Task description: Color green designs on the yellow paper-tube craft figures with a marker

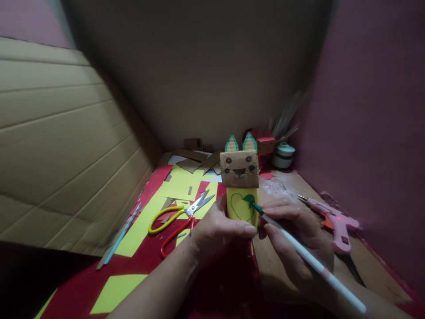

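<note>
My left hand grips the lower part of a cat-faced paper craft and holds it upright. Its brown cardboard head has a drawn face and two pointed ears edged in green, above a yellow body. A green heart outline is drawn on the yellow, with its upper right part filled in. Between the fingers of my right hand is a long white marker, its green tip touching the filled part of the heart. Scissors with one yellow and one red handle lie open-bladed left of my left hand.
A pink glue gun lies at the right on a brown board. Yellow sheets and cardboard scraps cover the left and back. A blue-patterned pencil, a lidded pot and a cardboard panel surround the work.
</note>
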Demonstrator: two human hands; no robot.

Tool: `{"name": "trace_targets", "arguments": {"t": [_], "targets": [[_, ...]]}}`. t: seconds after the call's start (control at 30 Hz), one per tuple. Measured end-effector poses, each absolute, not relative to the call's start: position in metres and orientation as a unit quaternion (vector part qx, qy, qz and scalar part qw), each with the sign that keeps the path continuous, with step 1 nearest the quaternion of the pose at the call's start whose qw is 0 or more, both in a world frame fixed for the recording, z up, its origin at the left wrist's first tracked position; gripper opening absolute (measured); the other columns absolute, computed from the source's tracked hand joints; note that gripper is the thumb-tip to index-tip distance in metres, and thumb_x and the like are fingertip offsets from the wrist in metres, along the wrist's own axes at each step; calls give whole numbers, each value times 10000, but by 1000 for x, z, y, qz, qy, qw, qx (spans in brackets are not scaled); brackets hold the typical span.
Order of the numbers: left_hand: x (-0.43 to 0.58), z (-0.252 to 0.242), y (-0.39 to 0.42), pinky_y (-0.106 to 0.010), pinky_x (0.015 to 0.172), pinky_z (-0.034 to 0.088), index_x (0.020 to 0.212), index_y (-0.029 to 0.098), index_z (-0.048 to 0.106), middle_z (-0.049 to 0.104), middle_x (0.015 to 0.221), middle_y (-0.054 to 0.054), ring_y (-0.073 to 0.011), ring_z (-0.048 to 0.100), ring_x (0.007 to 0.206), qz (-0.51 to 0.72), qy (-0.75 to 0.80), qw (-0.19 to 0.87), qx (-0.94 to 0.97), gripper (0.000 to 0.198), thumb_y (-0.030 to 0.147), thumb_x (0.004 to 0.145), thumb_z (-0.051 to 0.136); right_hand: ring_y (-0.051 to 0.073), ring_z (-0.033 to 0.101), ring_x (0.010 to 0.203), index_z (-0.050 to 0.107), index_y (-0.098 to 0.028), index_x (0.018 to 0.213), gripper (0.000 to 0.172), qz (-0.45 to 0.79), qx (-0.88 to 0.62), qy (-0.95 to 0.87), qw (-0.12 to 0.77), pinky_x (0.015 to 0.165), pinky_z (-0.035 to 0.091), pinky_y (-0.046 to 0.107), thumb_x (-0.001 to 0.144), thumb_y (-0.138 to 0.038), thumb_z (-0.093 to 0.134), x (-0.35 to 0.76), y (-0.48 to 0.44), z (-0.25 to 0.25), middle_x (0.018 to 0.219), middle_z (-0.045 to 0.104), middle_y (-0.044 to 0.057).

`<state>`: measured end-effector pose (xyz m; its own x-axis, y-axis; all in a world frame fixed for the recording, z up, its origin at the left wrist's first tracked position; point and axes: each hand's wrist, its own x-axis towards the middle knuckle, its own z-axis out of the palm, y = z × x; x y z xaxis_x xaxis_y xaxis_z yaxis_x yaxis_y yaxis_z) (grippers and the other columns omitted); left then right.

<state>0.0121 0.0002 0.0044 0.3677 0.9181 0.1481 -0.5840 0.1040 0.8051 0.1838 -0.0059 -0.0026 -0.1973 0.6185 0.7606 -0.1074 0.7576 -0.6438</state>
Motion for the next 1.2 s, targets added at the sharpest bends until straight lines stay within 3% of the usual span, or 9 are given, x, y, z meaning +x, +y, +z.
{"name": "trace_targets", "arguments": {"t": [0.4, 0.57, 0.93, 1.2], "targets": [[13, 9, 0, -306, 731, 567, 967, 143, 762, 756, 807, -55, -178, 695, 719, 530, 202, 717, 405, 380, 80, 620, 903, 134, 664, 882, 664, -250, 1189, 366, 295, -177, -723, 598, 753, 579, 224, 942, 10, 589, 185, -6, -4, 1062, 654, 23], [13, 9, 1, -267, 725, 577, 954, 143, 769, 768, 801, -47, -169, 707, 725, 533, 201, 722, 392, 410, 69, 584, 927, 124, 623, 808, 657, -248, 1162, 339, 293, -186, -720, 601, 688, 551, 223, 940, -5, 579, 181, -5, -5, 1044, 632, 18], [12, 7, 1, -311, 793, 591, 1070, 140, 791, 812, 948, -101, -248, 768, 871, 535, 229, 707, 402, 511, 103, 583, 945, 146, 672, 864, 663, -253, 1169, 373, 267, -179, -728, 605, 710, 592, 243, 914, 10, 590, 183, -5, 0, 1062, 647, 29], [10, 6, 0, -301, 780, 601, 1049, 126, 764, 808, 907, -93, -213, 743, 831, 534, 238, 709, 393, 514, 90, 573, 953, 140, 645, 785, 665, -261, 1155, 341, 299, -206, -712, 602, 591, 554, 229, 936, -11, 587, 180, -7, -3, 1043, 648, 31]]}}
